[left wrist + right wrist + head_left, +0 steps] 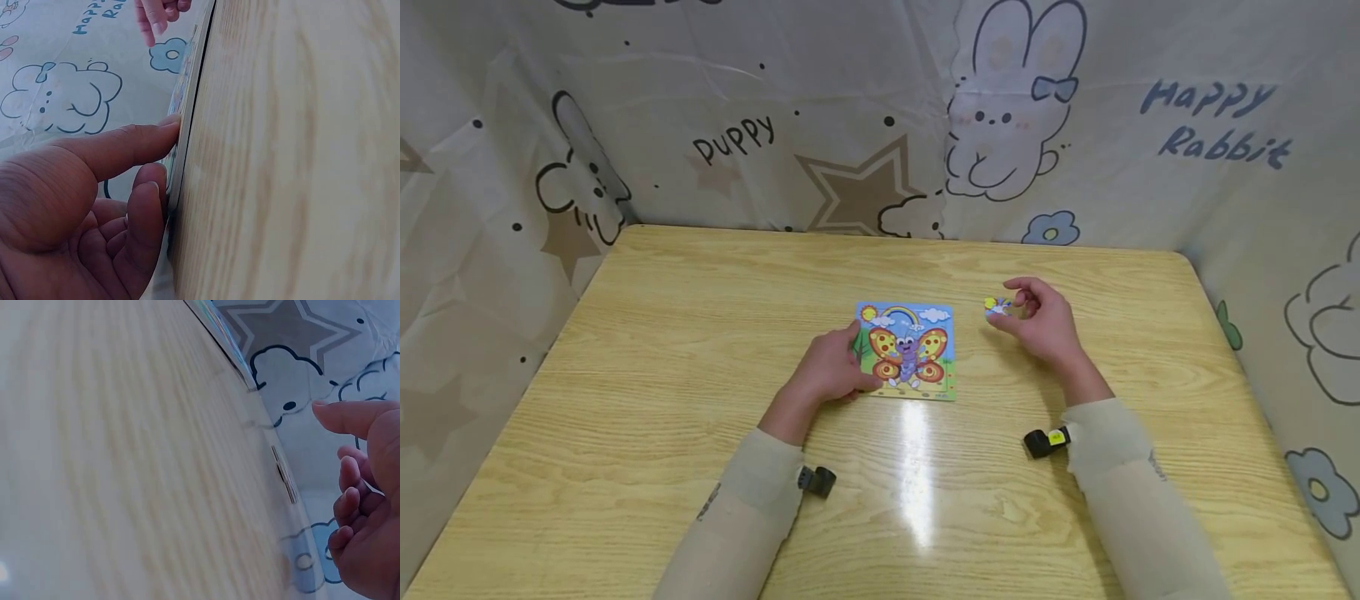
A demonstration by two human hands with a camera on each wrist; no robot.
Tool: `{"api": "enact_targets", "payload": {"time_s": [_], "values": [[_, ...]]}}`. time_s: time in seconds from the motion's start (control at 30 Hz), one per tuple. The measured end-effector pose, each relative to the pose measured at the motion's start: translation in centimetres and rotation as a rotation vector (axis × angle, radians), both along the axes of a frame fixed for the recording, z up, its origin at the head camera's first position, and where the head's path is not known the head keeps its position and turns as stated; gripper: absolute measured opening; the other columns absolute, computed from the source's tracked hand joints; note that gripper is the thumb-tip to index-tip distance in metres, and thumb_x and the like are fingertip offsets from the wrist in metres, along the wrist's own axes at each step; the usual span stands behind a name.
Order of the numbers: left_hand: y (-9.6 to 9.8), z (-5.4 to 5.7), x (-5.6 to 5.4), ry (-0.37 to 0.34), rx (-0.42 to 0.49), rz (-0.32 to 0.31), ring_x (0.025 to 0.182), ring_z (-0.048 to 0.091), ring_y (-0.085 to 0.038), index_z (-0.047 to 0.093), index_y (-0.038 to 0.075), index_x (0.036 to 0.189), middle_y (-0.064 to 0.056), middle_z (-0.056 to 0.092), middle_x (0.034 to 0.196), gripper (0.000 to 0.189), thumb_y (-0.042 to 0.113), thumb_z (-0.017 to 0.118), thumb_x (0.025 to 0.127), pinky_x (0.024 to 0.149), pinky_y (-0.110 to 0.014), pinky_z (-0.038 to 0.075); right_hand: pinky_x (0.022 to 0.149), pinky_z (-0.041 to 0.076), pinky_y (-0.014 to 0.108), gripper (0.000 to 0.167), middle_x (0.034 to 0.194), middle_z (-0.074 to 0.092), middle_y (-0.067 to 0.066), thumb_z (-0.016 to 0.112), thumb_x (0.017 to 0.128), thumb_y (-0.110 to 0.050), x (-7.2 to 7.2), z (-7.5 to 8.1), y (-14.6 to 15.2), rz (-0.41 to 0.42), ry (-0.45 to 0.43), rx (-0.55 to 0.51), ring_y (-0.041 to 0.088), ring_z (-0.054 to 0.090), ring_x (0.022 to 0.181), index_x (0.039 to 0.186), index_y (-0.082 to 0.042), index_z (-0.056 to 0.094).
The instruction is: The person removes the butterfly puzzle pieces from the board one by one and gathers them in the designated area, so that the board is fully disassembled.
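The picture board (910, 354) lies flat or nearly so on the counter (662, 375), nearer the far edge than the near one, and is pinched along its left side by the left grip (833, 367): the thumb is laid on the face and the fingers are curled against the rim. Whether that rim is raised at all cannot be told. To the board's right, towards the far right corner, 1 small printed piece (996, 305) lies flat. Beside it the right grip (1045, 321) is held with thumb and fingers well parted and nothing between them.

If the piece is being reached for, as seems likely, 2 opposite edges are best met by fingertips brought low to the counter, since so thin a thing could easily be pushed along. A fingernail may be needed under 1 edge. The board is best steadied lightly, as it could be tilted by a heavy thumb.
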State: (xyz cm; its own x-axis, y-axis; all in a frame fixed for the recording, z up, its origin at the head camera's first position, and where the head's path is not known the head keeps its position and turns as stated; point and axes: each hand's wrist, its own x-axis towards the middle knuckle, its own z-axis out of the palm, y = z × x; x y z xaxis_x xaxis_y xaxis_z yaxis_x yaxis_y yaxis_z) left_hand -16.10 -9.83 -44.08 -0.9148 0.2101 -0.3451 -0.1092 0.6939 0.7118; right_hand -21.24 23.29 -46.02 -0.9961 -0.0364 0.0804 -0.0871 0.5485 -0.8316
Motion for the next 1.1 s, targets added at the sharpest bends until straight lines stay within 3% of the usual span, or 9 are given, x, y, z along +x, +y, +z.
{"api": "enact_targets", "payload": {"time_s": [0.6,1.1], "values": [[0.1,-0.1,0.0,-0.010,0.025,0.008,0.044,0.056,-0.020,0.023,0.004,0.158,-0.005,0.052,0.057,0.105,0.020,0.088,0.078,0.047,-0.031,0.047,0.066,0.035,0.034,0.056,0.098,0.053,0.015,0.086,0.081,-0.017,0.9,0.7,-4.8,0.126,0.038,-0.041,0.026,0.041,0.080,0.128,-0.002,0.061],[0.0,-0.2,-0.2,-0.008,0.010,0.009,0.045,0.057,-0.020,0.024,0.003,0.158,-0.005,0.052,0.060,0.105,0.021,0.089,0.077,0.048,-0.030,0.047,0.065,0.033,0.033,0.054,0.095,0.053,0.019,0.089,0.078,-0.013,0.0,0.0,-8.1,0.287,0.016,-0.122,0.026,0.039,0.075,0.124,-0.001,0.065]]}}
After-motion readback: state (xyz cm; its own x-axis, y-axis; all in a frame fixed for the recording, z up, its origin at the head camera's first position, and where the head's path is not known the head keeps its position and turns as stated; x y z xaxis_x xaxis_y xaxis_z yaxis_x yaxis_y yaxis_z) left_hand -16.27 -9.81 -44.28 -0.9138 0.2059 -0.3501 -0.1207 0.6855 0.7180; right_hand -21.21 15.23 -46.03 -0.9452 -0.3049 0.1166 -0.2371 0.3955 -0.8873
